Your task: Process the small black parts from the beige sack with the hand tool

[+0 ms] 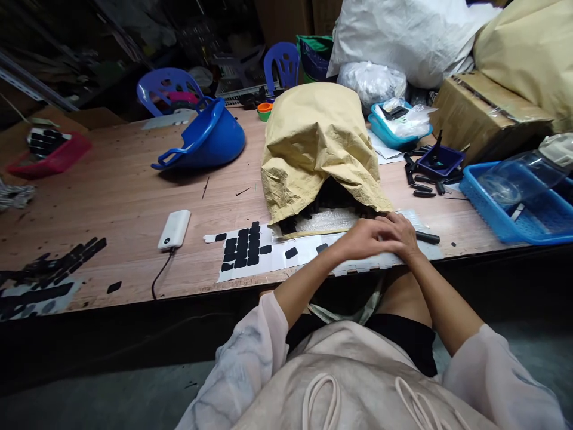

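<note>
My left hand [364, 237] and my right hand [401, 234] meet at the table's front edge, by the right corner of the bag's mouth. The left hand reaches across and overlaps the right, its fingers closed. My right hand is closed too, fingers bent downward. Whatever lies between them is hidden. A tan woven bag [320, 137] lies on the table, mouth facing me, with dark pieces and clear bubble wrap [324, 221] inside. Just right of the hands rests a black handle-like piece [427, 237]. White backing sheets with black rounded stickers [242, 248] lie to the left.
A white power bank [174, 229] with a cable lies left on the table [134, 185]. Behind it, a blue basin [210, 137] is tipped over. A blue basket [514, 221], small purple tray [441, 160], loose black pieces and a cardboard box [487, 119] crowd the right.
</note>
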